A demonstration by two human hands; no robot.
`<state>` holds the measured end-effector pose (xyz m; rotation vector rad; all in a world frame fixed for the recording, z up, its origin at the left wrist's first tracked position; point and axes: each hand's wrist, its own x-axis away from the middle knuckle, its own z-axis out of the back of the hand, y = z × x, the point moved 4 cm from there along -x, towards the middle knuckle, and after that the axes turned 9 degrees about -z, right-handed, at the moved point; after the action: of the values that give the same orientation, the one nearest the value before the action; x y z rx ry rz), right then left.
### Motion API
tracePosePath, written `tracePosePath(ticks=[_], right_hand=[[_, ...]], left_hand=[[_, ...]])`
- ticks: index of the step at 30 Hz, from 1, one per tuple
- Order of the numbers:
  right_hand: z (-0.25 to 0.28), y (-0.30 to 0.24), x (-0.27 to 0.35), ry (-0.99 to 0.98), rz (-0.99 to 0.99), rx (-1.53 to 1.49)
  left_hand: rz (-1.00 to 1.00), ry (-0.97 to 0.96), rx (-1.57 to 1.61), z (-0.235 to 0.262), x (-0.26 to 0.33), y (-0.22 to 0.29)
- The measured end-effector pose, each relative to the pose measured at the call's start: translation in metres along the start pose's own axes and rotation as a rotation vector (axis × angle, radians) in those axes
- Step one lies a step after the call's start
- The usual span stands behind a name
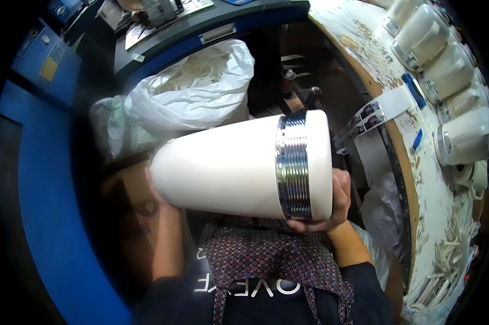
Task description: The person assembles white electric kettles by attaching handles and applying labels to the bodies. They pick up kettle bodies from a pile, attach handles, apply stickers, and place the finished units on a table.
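Observation:
A large white, tapered appliance housing (222, 168) lies sideways in front of my chest, held up off any surface. A shiny ribbed chrome band (294, 168) rings it near its wide right end. My left hand (156, 190) supports the rounded narrow end, its fingers mostly hidden behind it. At the wide end, my right hand (337, 201) grips the rim from below, its thumb by the lower edge of the band and its fingers curled round the far side.
A white sack (193, 108) full of pale plastic pieces stands ahead. On the right runs a worn white bench (388, 70) carrying a row of white housings (464, 135), a printed label strip (382, 108) and a bag of pale strips (442, 265). A blue cabinet (46, 184) stands left.

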<state>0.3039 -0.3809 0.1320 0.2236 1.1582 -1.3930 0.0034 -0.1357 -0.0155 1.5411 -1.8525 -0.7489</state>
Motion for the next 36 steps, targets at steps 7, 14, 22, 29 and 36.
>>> tracePosePath(ticks=[7,14,22,29,36], right_hand=[[-0.011,0.059,0.014,0.022,-0.538,-0.390],[-0.011,0.084,-0.015,-0.022,-0.519,-0.604],[-0.036,0.071,-0.065,0.253,-0.643,-1.089],[-0.004,0.085,-0.010,0.200,-0.418,-0.741],[-0.012,0.095,-0.022,0.109,-0.941,-0.466]], left_hand=[[-0.339,-0.078,-0.341,-0.011,-0.010,0.037],[-0.442,-0.123,-0.153,-0.013,-0.026,0.073],[-0.387,-0.184,-0.357,0.004,-0.018,0.036],[-0.554,0.040,-0.761,0.014,-0.033,0.021],[-0.318,0.243,-0.443,-0.069,0.021,0.041]])
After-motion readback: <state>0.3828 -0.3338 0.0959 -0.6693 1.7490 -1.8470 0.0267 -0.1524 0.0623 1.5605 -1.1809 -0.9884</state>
